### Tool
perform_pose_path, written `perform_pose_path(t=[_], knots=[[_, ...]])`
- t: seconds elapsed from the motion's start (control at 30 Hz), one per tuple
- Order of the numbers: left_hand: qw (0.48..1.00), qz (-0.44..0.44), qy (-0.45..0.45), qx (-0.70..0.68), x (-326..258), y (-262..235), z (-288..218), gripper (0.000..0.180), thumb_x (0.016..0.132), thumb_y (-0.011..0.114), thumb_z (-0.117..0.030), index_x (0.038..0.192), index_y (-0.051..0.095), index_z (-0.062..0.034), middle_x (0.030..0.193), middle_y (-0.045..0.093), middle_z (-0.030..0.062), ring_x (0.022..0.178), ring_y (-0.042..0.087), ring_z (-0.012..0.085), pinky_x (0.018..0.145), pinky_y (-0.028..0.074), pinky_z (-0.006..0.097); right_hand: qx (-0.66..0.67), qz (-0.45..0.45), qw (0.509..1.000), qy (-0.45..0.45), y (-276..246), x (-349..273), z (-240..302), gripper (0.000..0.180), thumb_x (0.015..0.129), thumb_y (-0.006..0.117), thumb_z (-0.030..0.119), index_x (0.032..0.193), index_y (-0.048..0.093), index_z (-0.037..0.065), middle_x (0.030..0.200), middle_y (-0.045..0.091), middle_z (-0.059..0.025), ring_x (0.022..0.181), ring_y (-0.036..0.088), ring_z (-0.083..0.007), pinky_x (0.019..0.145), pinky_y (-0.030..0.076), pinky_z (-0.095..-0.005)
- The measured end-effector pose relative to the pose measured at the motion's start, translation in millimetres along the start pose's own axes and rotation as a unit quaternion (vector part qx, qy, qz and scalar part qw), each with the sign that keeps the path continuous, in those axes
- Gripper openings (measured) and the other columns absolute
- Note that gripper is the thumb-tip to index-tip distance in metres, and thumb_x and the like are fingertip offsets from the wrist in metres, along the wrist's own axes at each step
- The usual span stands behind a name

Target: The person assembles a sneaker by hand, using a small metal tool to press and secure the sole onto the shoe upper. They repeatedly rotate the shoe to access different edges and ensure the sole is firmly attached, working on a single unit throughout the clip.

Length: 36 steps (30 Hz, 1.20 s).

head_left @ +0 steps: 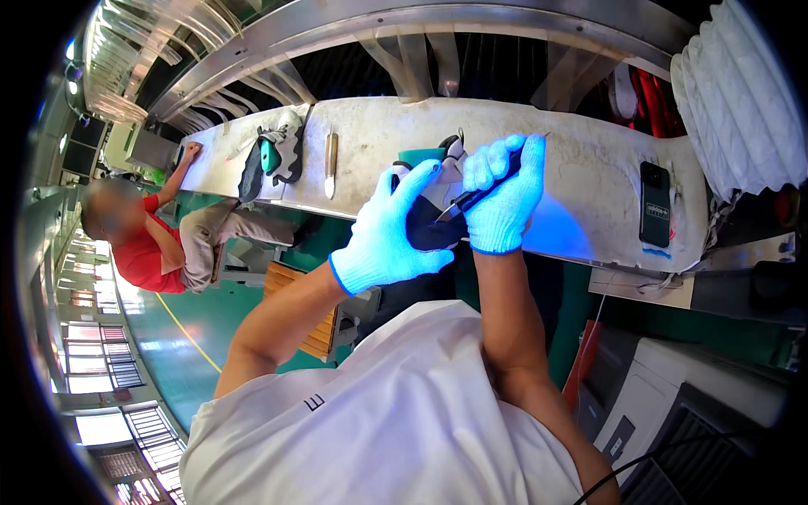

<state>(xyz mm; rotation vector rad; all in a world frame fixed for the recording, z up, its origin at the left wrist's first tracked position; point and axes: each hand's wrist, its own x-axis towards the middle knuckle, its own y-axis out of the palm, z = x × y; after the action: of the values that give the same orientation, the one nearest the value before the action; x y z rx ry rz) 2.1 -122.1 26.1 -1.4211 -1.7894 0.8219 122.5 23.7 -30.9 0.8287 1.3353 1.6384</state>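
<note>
My left hand [389,236], in a light blue knit glove, grips a dark shoe part [425,229] held up in front of my chest. My right hand [503,192], gloved the same way, is closed around a slim dark hand tool [471,199] whose tip touches the dark piece. Both hands are over the near edge of a long worn white workbench [572,168]. Behind my hands lies a teal and white shoe piece [438,156], partly hidden.
On the bench lie a black phone [655,202] at the right, a wood-handled knife [331,162], and a dark and teal shoe [273,160]. A seated person in a red shirt [143,252] works at the bench's left end. Grey machines [699,421] stand at the lower right.
</note>
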Motion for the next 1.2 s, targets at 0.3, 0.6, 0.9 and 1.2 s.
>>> perform_pose_path(t=[0.3, 0.6, 0.9, 1.2], knots=[[0.999, -0.032, 0.018, 0.001, -5, 5, 0, 0.114, 0.064, 0.103, -0.024, 0.165, 0.051, -0.0156, 0.138, 0.057, 0.0244, 0.112, 0.071, 0.0442, 0.093, 0.063, 0.050, 0.048, 0.009, 0.999, 0.018, -6, 2, 11, 0.053, 0.121, 0.047, 0.055, 0.087, 0.065, 0.019, 0.065, 0.054, 0.0014, 0.051, 0.048, -0.0157, 0.049, 0.042, -0.0342], [0.998, 0.003, -0.056, -0.002, 1, 0, -5, 0.118, 0.065, 0.104, -0.026, 0.167, 0.047, -0.0201, 0.142, 0.054, 0.0245, 0.119, 0.070, 0.0467, 0.100, 0.062, 0.051, -0.146, -0.079, 0.983, -0.074, 14, 4, -10, 0.049, 0.119, 0.055, 0.048, 0.082, 0.054, 0.016, 0.060, 0.050, -0.0001, 0.050, 0.049, -0.0163, 0.050, 0.043, -0.0355], [0.994, 0.003, -0.091, -0.052, 5, -3, 12, 0.121, 0.062, 0.105, -0.019, 0.167, 0.046, -0.0119, 0.145, 0.054, 0.0200, 0.131, 0.065, 0.0390, 0.111, 0.056, 0.047, -0.270, -0.005, 0.963, -0.013, -11, 28, 18, 0.057, 0.122, 0.044, 0.053, 0.084, 0.060, 0.014, 0.059, 0.051, -0.0024, 0.047, 0.050, -0.0178, 0.047, 0.045, -0.0355], [0.980, 0.003, -0.109, -0.168, 12, -5, 42, 0.111, 0.064, 0.101, -0.017, 0.164, 0.054, -0.0046, 0.148, 0.065, 0.0188, 0.137, 0.066, 0.0306, 0.119, 0.052, 0.042, -0.323, 0.028, 0.941, 0.097, 3, 37, 0, 0.048, 0.118, 0.055, 0.053, 0.090, 0.061, 0.013, 0.060, 0.049, -0.0017, 0.047, 0.047, -0.0154, 0.045, 0.039, -0.0343]])
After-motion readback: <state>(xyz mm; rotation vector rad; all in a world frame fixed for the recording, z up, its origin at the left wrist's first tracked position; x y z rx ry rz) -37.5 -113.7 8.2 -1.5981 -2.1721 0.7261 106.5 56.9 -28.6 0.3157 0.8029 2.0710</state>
